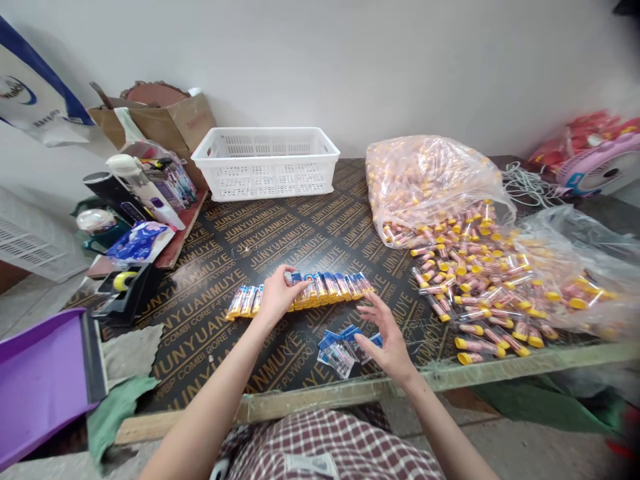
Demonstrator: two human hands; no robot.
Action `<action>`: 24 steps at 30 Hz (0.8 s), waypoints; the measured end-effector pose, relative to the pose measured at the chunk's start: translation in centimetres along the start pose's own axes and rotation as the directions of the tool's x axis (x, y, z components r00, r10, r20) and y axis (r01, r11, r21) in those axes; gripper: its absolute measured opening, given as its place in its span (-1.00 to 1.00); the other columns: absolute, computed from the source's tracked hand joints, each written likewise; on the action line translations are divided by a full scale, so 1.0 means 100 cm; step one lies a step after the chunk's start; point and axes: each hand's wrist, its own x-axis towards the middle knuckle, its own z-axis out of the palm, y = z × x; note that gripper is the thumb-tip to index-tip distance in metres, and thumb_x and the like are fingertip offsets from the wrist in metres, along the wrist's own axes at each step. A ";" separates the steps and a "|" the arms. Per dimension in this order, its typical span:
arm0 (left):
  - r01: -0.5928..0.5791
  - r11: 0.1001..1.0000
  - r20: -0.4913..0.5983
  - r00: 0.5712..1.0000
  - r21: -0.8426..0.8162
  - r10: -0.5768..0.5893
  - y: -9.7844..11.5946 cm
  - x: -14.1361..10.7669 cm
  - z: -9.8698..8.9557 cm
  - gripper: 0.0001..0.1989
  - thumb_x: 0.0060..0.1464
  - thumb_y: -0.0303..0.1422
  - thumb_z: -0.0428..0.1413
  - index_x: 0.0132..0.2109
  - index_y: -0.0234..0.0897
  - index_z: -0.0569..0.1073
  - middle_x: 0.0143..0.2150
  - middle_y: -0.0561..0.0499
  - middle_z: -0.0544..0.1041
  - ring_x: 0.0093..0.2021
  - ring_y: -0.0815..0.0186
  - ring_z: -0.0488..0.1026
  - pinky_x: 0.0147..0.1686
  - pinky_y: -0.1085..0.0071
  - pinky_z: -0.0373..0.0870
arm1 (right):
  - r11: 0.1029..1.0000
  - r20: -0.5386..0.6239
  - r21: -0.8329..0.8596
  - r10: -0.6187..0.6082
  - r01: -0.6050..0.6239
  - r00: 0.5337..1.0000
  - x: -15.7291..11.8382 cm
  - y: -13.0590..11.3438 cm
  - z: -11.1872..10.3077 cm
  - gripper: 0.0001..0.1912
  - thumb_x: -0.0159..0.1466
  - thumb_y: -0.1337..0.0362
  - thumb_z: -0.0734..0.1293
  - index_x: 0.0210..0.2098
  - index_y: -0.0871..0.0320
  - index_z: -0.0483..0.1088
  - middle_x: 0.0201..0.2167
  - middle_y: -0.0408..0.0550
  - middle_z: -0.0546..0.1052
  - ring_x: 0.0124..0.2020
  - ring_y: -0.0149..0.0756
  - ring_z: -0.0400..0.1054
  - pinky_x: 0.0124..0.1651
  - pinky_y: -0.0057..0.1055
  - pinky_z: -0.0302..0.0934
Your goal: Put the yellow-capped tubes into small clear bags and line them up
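Small clear tubes with yellow ends and blue tops form a long row across the middle of the table. My left hand reaches over the left part of this row, thumb and index finger apart, and covers some tubes. Whether its fingertips press on a tube is hard to see. My right hand hovers by the row's right end, fingers spread and nothing between them. Under and beside it lies a loose pile of flat clear packets with blue tops.
Many yellow-capped tubes spill from a large plastic bag at right. A white basket stands against the wall. Left are a tape dispenser, bottles and a purple dustpan. A pink fan sits far right.
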 end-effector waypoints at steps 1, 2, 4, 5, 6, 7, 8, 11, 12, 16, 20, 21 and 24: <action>-0.023 0.995 0.009 1.000 0.101 0.022 -0.001 0.006 0.001 -0.56 -0.12 -0.12 0.20 -0.13 -0.29 0.44 -0.54 0.08 0.42 -0.47 0.29 0.38 -0.42 0.45 0.19 | 0.999 -0.011 -0.037 -0.003 0.003 1.000 0.001 0.002 -0.003 -0.31 0.18 0.28 0.32 0.24 -0.03 0.01 0.20 0.04 0.17 0.05 -0.18 0.27 0.07 -0.15 0.23; -0.042 0.984 0.035 0.999 0.175 0.036 -0.001 0.010 0.001 -0.56 -0.09 -0.10 0.17 -0.12 -0.30 0.43 -0.53 0.06 0.42 -0.46 0.27 0.38 -0.42 0.44 0.18 | 0.997 -0.017 -0.079 -0.011 0.010 1.000 0.002 0.004 -0.005 -0.34 0.18 0.27 0.32 0.23 -0.02 0.05 0.19 0.04 0.18 0.05 -0.18 0.27 0.06 -0.16 0.24; -0.073 0.959 0.080 0.995 0.274 0.053 0.001 0.013 0.003 -0.53 -0.04 -0.06 0.12 -0.07 -0.31 0.42 -0.51 0.02 0.44 -0.43 0.23 0.40 -0.42 0.43 0.17 | 0.981 -0.045 -0.195 -0.033 0.024 0.998 0.007 0.011 -0.013 -0.41 0.19 0.25 0.31 0.19 0.01 0.11 0.18 0.04 0.21 0.08 -0.17 0.24 0.07 -0.16 0.22; -0.085 0.948 0.081 0.995 0.308 0.063 0.003 0.012 0.003 -0.51 -0.01 -0.04 0.09 -0.04 -0.31 0.40 -0.50 0.01 0.45 -0.43 0.22 0.41 -0.42 0.43 0.17 | 0.960 -0.070 -0.278 -0.043 0.022 0.997 0.011 0.016 -0.019 -0.44 0.20 0.23 0.30 0.18 0.03 0.14 0.17 0.04 0.23 0.11 -0.16 0.22 0.10 -0.15 0.19; -0.093 0.940 0.066 0.995 0.329 0.075 0.005 0.010 0.002 -0.49 0.01 -0.03 0.06 -0.02 -0.30 0.39 -0.50 0.01 0.45 -0.42 0.21 0.41 -0.42 0.43 0.16 | 0.920 -0.103 -0.393 -0.044 0.000 0.994 0.017 0.023 -0.026 -0.48 0.21 0.21 0.29 0.16 0.05 0.17 0.15 0.04 0.25 0.13 -0.16 0.19 0.12 -0.14 0.16; -0.096 0.938 0.036 0.995 0.334 0.089 0.007 0.006 0.001 -0.49 0.02 -0.01 0.04 -0.01 -0.29 0.39 -0.50 0.02 0.45 -0.43 0.21 0.41 -0.42 0.43 0.16 | 0.859 -0.145 -0.510 -0.039 -0.041 0.989 0.023 0.031 -0.035 -0.51 0.22 0.18 0.28 0.14 0.07 0.21 0.13 0.05 0.28 0.15 -0.15 0.17 0.14 -0.13 0.12; -0.098 0.941 0.000 0.995 0.324 0.103 0.009 0.000 0.000 -0.51 0.03 0.00 0.02 -0.04 -0.27 0.40 -0.51 0.03 0.44 -0.44 0.22 0.41 -0.42 0.43 0.15 | 0.774 -0.188 -0.626 -0.027 -0.098 0.982 0.031 0.040 -0.046 -0.53 0.22 0.17 0.27 0.11 0.09 0.24 0.11 0.07 0.30 0.14 -0.14 0.16 0.14 -0.13 0.10; -0.130 0.966 -0.024 0.990 0.223 0.139 0.009 -0.025 0.002 -0.59 0.08 0.00 -0.03 -0.25 -0.25 0.46 -0.56 0.06 0.41 -0.49 0.28 0.37 -0.44 0.45 0.14 | 0.547 -0.327 -0.782 0.045 -0.297 0.944 0.058 0.070 -0.083 -0.58 0.21 0.15 0.26 0.03 0.15 0.33 0.09 0.17 0.30 0.13 0.00 0.13 0.10 -0.02 0.04; -0.146 0.971 0.025 0.989 0.189 0.144 0.007 -0.035 0.006 -0.60 0.09 -0.02 -0.05 -0.34 -0.25 0.45 -0.56 0.06 0.41 -0.50 0.30 0.36 -0.44 0.45 0.14 | 0.507 -0.361 -0.792 0.062 -0.341 0.931 0.066 0.079 -0.096 -0.60 0.21 0.16 0.25 0.01 0.18 0.35 0.07 0.21 0.30 0.12 0.06 0.12 0.07 0.02 0.02; -0.180 0.963 0.355 0.930 0.202 0.099 -0.010 -0.077 0.035 -0.71 0.09 -0.14 0.02 -0.39 -0.25 0.47 -0.44 0.00 0.49 -0.41 0.28 0.40 -0.39 0.44 0.16 | 0.382 -0.428 -0.810 0.132 -0.444 0.894 0.086 0.105 -0.128 -0.64 0.22 0.23 0.23 -0.06 0.30 0.37 -0.12 0.32 0.39 -0.01 0.13 0.16 -0.04 0.03 -0.01; -0.143 0.938 0.401 0.916 0.315 0.005 -0.024 -0.101 0.062 -0.77 0.00 -0.18 0.13 -0.24 -0.23 0.44 -0.32 0.01 0.48 -0.34 0.26 0.41 -0.36 0.44 0.16 | 0.338 -0.403 -0.832 0.178 -0.440 0.898 0.085 0.115 -0.132 -0.71 0.24 0.30 0.17 -0.11 0.29 0.37 -0.18 0.30 0.41 -0.05 0.09 0.18 -0.06 -0.02 -0.04; -0.135 0.935 0.392 0.920 0.328 -0.005 -0.026 -0.103 0.066 -0.78 0.00 -0.19 0.13 -0.24 -0.23 0.43 -0.30 0.01 0.48 -0.33 0.26 0.42 -0.36 0.44 0.16 | 0.339 -0.387 -0.837 0.190 -0.430 0.903 0.082 0.115 -0.131 -0.73 0.24 0.30 0.16 -0.15 0.28 0.38 -0.18 0.28 0.42 -0.06 0.09 0.19 -0.06 -0.03 -0.04; -0.118 0.943 0.372 0.928 0.312 -0.007 -0.026 -0.104 0.071 -0.88 0.02 -0.28 0.13 -0.32 -0.23 0.40 -0.30 0.03 0.48 -0.31 0.29 0.41 -0.34 0.46 0.15 | 0.366 -0.327 -0.846 0.217 -0.387 0.920 0.070 0.113 -0.122 -0.76 0.22 0.28 0.19 -0.21 0.24 0.40 -0.21 0.21 0.44 -0.07 0.05 0.21 -0.07 -0.11 0.00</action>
